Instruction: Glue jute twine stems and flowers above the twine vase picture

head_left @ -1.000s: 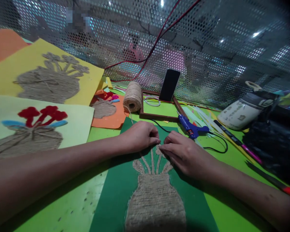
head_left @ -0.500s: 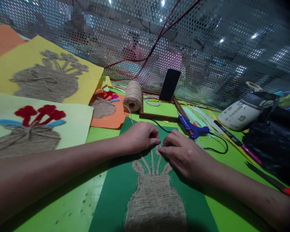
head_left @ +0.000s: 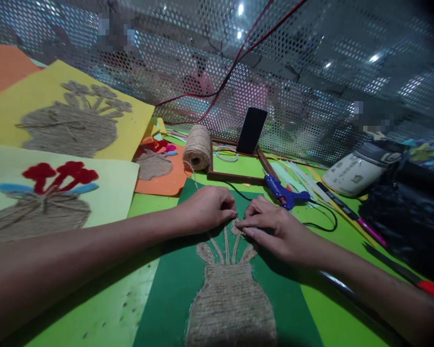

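Observation:
A vase shape of jute twine is stuck on a dark green sheet, with twine stems and leaves above it. My left hand is closed in a pinch above the stems, on the twine that runs from a spool behind it. Beside it, my right hand has its index finger and thumb at a small twine flower on the right-hand stem, its other fingers curled. The exact fingertip contact is partly hidden.
A blue glue gun with a black cable lies behind my right hand. Around it are a wooden frame, a propped phone, a bottle, a marker and a cutter. Finished twine pictures lie left.
My right thumb has come slightly away from the index finger at the flower. The left hand keeps its pinch. The view has shifted a little, and a dark glossy edge shows under my right forearm.

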Tool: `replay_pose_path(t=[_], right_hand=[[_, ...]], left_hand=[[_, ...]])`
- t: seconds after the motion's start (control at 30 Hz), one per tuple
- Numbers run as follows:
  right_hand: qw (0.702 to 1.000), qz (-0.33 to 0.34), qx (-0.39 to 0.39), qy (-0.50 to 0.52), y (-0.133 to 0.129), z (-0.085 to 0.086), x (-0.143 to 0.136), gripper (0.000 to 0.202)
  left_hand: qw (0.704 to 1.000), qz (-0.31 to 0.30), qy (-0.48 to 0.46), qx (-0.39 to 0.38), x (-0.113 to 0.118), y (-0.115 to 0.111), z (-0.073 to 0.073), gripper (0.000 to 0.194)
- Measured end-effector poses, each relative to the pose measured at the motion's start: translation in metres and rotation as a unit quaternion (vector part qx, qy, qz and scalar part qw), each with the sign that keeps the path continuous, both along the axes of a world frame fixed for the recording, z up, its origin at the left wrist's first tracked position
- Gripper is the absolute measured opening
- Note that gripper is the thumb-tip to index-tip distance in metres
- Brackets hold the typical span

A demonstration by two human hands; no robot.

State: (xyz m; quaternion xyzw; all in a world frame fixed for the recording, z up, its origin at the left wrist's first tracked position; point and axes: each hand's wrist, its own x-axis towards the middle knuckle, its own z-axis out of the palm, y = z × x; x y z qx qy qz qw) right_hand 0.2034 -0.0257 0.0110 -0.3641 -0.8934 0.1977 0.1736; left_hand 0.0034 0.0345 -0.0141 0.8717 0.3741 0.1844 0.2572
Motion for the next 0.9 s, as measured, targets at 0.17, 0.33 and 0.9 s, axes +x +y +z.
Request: replay_pose_path(t=[0.17, 0.33, 0.9], right_hand=[[1.000, -0.006, -0.012, 0.023, 0.002, -0.002, 0.002, 0.022], [1.000, 0.001, 0.018, -0.025, -0.001, 0.000, 0.000, 0.023], [0.985, -0.015, 0.106, -0.136, -0.016, -0.001, -0.011, 0.028]], left_hand=[[1.000, -0.008, -0.008, -0.009, -0.002, 0.000, 0.001, 0.008], [0.999, -0.008, -0.002, -0.048, -0.003, 0.002, 0.006, 0.009], [0.986, -0.157, 0.012, -0.063, -0.017, 0.008, 0.018, 0.011]])
